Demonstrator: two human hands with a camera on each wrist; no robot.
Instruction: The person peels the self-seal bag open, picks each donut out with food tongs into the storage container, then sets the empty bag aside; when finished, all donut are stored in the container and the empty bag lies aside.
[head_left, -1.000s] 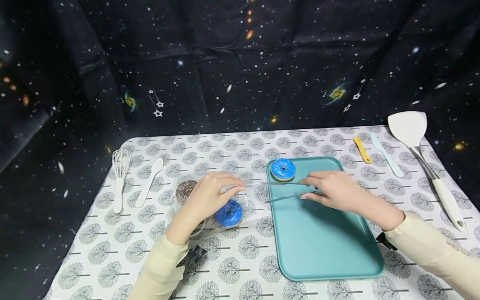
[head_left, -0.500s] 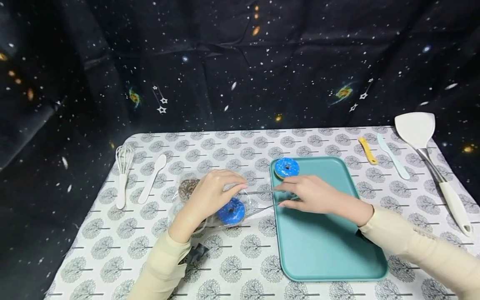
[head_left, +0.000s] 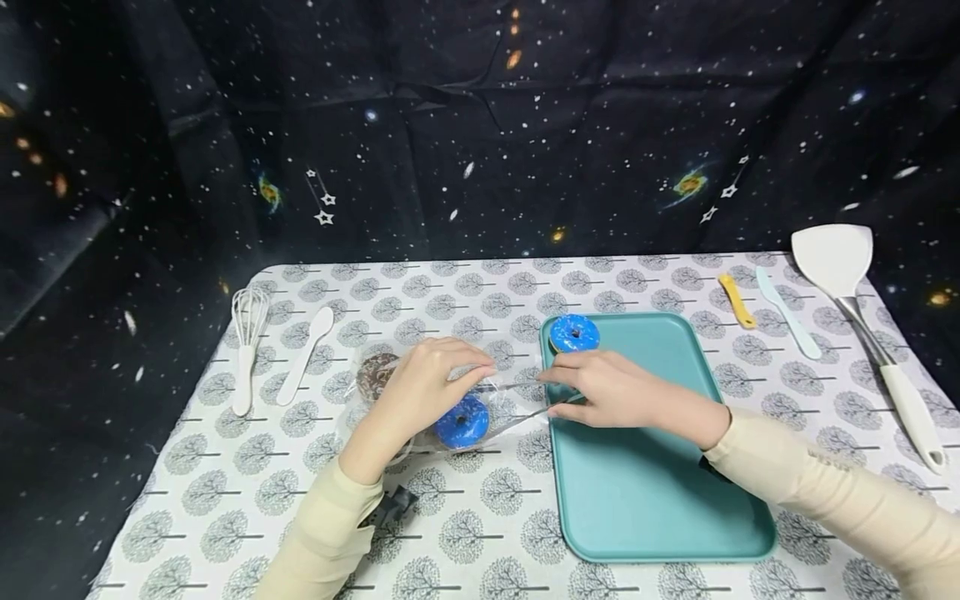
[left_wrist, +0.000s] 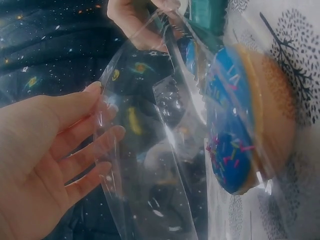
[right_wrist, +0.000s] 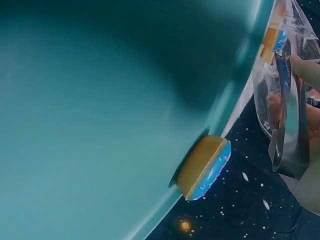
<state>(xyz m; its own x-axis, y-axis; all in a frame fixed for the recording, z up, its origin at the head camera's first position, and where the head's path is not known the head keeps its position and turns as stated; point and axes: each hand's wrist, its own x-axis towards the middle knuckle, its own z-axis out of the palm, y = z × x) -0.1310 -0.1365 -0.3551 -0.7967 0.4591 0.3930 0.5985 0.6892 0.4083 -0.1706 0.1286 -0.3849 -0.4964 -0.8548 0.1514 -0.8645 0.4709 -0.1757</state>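
My left hand (head_left: 431, 379) holds the edge of a clear plastic bag (left_wrist: 150, 175) between thumb and fingers, its mouth facing right. Inside the bag lie a blue-iced doughnut (head_left: 462, 422) with sprinkles and a brown doughnut (head_left: 375, 372), partly hidden by the left hand. My right hand (head_left: 600, 387) grips metal tongs (right_wrist: 302, 115) over the left rim of a teal tray (head_left: 660, 500). The tongs' arms are spread and reach into the bag mouth, tips right at the blue doughnut's edge. Another blue doughnut (head_left: 575, 333) sits in the tray's far left corner.
On the left of the tree-print cloth lie a whisk (head_left: 247, 350) and a white spoon (head_left: 303, 354). Right of the tray are a yellow-handled piece (head_left: 737, 302), a pale blue knife (head_left: 787, 312) and a white spatula (head_left: 836, 258). A dark starry curtain (head_left: 420, 167) hangs behind.
My right hand has moved left with the tongs, bringing their tips from the bag's mouth up to the blue doughnut inside. The left hand keeps its hold on the bag.
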